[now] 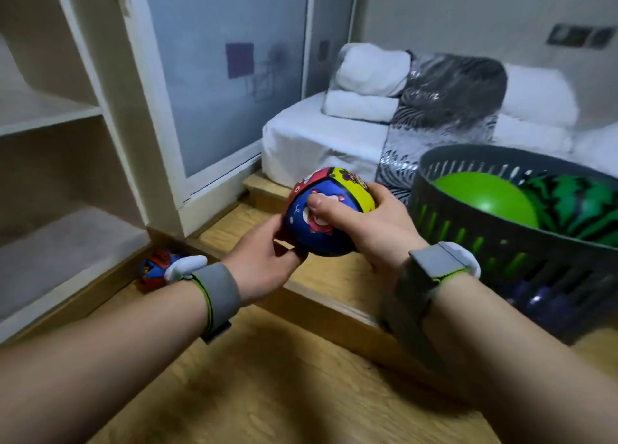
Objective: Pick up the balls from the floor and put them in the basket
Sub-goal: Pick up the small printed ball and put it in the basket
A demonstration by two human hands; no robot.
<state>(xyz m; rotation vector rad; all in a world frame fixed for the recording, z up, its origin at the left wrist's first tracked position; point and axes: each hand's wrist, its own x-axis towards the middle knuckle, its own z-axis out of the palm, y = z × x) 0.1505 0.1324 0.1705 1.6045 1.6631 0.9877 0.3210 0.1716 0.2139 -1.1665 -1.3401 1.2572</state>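
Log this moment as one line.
left grip: holds cartoon ball | right grip: holds it too | basket: green ball, watermelon ball inside | floor ball: by shelf, not yet picked

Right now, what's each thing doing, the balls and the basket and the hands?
basket: upright, holding balls
held ball: lifted, in both hands
left hand: grips held ball underneath
right hand: grips held ball, thumb on it
floor ball: lying by the shelf, untouched
green ball: in basket
melon ball: in basket, beside green ball
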